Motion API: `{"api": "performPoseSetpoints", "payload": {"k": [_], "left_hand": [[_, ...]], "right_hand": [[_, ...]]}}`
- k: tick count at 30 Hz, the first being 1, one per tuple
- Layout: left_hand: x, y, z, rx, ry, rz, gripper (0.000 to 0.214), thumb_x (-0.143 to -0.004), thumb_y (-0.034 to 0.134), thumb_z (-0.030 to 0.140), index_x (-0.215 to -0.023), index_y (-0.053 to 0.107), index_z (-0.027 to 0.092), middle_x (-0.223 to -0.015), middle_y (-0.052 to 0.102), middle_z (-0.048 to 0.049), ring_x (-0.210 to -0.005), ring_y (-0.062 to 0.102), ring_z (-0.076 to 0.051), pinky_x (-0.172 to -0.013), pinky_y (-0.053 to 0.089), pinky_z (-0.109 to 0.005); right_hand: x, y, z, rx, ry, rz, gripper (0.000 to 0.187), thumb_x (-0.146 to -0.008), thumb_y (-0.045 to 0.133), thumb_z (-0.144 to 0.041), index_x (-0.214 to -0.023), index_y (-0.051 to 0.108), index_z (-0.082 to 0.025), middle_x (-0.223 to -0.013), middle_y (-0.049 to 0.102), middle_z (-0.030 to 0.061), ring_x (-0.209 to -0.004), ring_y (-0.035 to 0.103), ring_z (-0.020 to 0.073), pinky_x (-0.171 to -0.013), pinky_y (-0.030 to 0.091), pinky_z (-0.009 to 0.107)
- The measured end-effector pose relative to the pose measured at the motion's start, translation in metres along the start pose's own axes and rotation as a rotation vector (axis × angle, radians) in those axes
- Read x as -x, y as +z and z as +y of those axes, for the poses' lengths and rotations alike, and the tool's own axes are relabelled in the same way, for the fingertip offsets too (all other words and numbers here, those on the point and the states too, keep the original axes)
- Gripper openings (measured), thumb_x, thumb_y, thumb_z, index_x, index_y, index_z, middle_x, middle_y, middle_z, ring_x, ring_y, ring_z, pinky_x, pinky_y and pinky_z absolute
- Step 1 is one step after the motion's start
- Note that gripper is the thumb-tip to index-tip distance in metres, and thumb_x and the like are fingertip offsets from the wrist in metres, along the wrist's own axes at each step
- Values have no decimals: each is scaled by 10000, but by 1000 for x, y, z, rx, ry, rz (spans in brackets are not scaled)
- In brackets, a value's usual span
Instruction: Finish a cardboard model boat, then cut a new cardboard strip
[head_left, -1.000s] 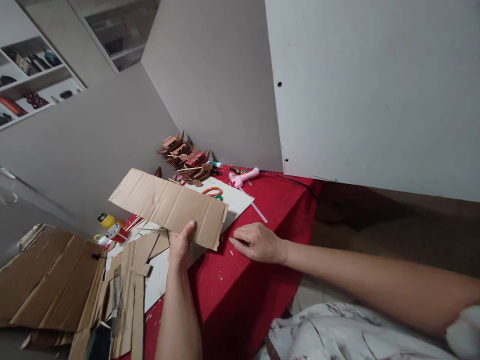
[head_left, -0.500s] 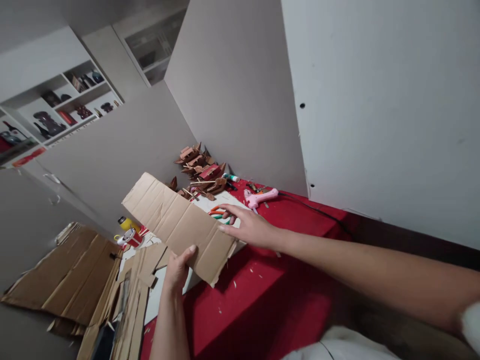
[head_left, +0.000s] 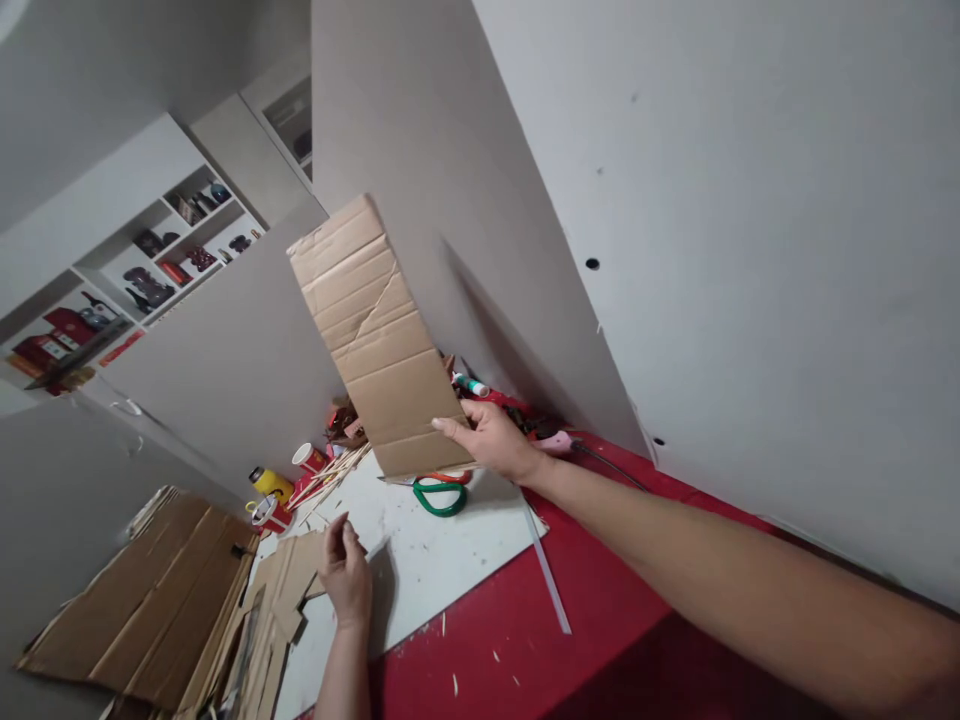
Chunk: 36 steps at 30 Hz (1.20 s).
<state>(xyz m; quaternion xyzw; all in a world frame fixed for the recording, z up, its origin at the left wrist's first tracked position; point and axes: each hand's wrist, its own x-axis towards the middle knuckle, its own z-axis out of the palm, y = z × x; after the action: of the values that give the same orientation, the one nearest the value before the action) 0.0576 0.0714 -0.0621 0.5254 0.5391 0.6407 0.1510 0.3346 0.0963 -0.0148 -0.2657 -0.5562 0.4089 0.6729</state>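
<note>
A long creased piece of cardboard stands raised and tilted above the table. My right hand grips its lower right edge, thumb on the front face and the other fingers behind it. Below the cardboard, scissors with green and orange handles lie on a white board; their blades are partly covered by the cardboard. My left hand, fingers loosely curled and apart, holds nothing. It hovers over the board's left part, close to some cut cardboard pieces.
Large cardboard sheets lean at the left. Red paper cups, a yellow bottle and thin wooden sticks stand or lie behind the board. A clear glue stick and pink glue gun are on the red cloth.
The cardboard has swung up and more upright. My left hand has let go of it and moved away, while my right hand, earlier beside the scissors, now grips its lower edge.
</note>
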Motion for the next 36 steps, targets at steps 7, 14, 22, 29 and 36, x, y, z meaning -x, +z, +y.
{"api": "performPoseSetpoints", "payload": {"k": [7, 14, 22, 29, 36], "left_hand": [[-1, -7, -21, -209, 67, -43, 255, -752, 646, 344, -976, 669, 224, -711, 609, 6, -597, 567, -135, -585, 440, -232], [4, -3, -29, -212, 23, -71, 249, -758, 622, 371, -918, 673, 188, -735, 640, -17, -554, 556, -134, -589, 450, -266], [16, 2, -16, -87, -72, -118, 321, -826, 565, 418, -1008, 643, 166, -563, 559, 31, -491, 494, -113, -532, 403, -234], [24, 7, -1, 146, -212, -144, 411, -844, 515, 512, -952, 648, 138, -579, 589, 0, -495, 525, -116, -526, 417, -240], [26, 4, 32, 500, -329, -204, 486, -843, 437, 603, -958, 606, 163, -643, 613, -13, -517, 559, -110, -509, 425, -227]], "right_hand": [[21, 13, -5, 91, -78, 126, 244, -850, 564, -400, -862, 632, -166, -860, 708, 66, -832, 657, 218, -725, 527, 315], [34, 16, 2, 240, -135, 36, 206, -866, 549, -324, -823, 637, -142, -814, 709, 76, -770, 665, 203, -681, 527, 296], [40, 14, 11, 358, -102, 5, 226, -840, 569, -341, -747, 646, -150, -717, 694, 56, -633, 632, 172, -542, 489, 248], [44, 17, 8, 239, 29, -113, 255, -810, 595, -397, -757, 657, -156, -747, 704, 69, -701, 654, 210, -586, 519, 281], [45, 27, 16, 51, 250, -355, 414, -785, 618, -486, -1012, 687, -147, -935, 713, 89, -864, 654, 258, -707, 534, 351]]}}
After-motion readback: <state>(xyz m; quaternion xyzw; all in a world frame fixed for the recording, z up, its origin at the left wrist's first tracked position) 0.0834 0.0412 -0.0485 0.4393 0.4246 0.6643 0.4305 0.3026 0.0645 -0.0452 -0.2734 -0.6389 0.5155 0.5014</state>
